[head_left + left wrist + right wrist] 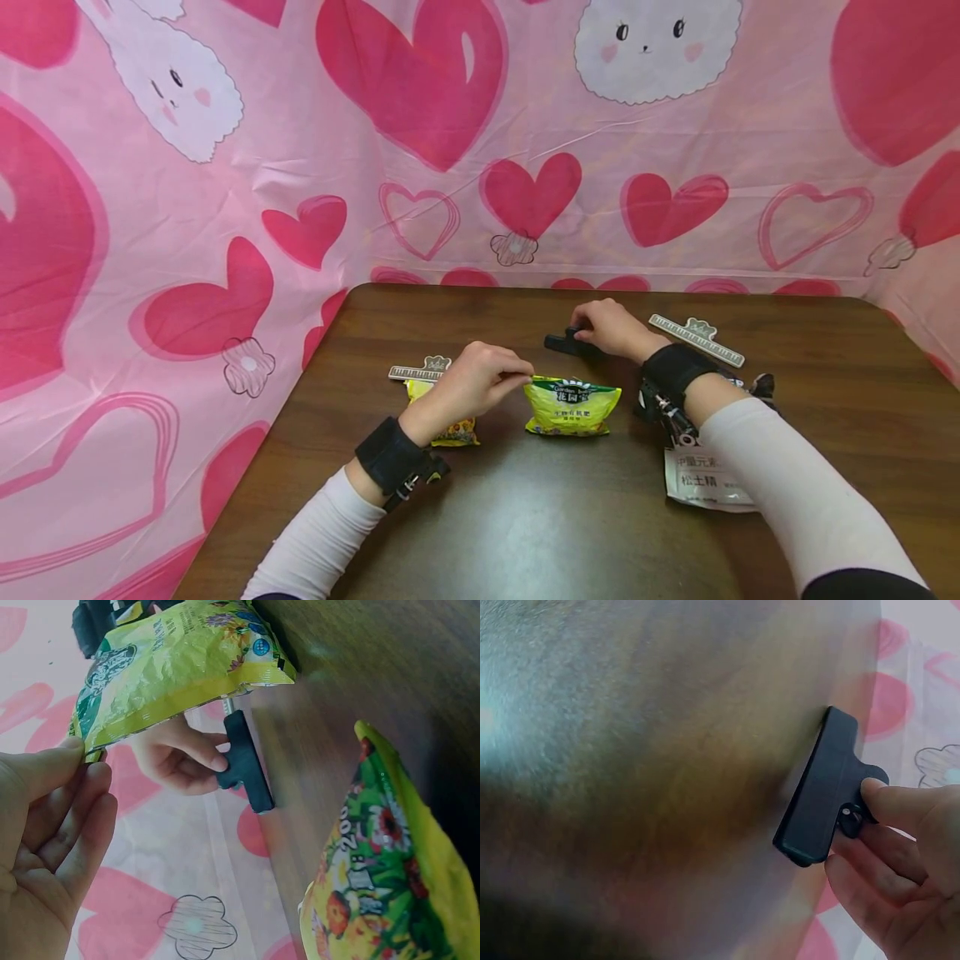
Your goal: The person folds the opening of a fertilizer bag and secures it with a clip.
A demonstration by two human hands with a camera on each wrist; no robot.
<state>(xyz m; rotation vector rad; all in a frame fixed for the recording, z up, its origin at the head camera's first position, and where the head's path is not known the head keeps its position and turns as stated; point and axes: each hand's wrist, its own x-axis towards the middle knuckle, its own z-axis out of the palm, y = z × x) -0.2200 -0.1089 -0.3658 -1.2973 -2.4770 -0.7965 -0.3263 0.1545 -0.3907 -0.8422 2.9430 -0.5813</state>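
Note:
In the head view my left hand (480, 379) pinches the top left corner of a yellow-green fertilizer bag (572, 408) that stands on the table. The left wrist view shows the thumb and fingertips on that corner of the bag (180, 667). Farther back, my right hand (611, 327) holds a black clip (567, 342) by its handle. In the right wrist view the thumb lies on the handle of the clip (821, 791), with the fingers curled under it. A second yellow bag (457, 432), printed with flowers, is partly hidden behind my left wrist.
Piano-patterned white clips lie at the left (416, 372) and back right (697, 337) of the brown table (540, 517). A white packet (705, 479) with a black clip sits under my right forearm. Pink heart-print cloth (540, 108) hangs behind the table.

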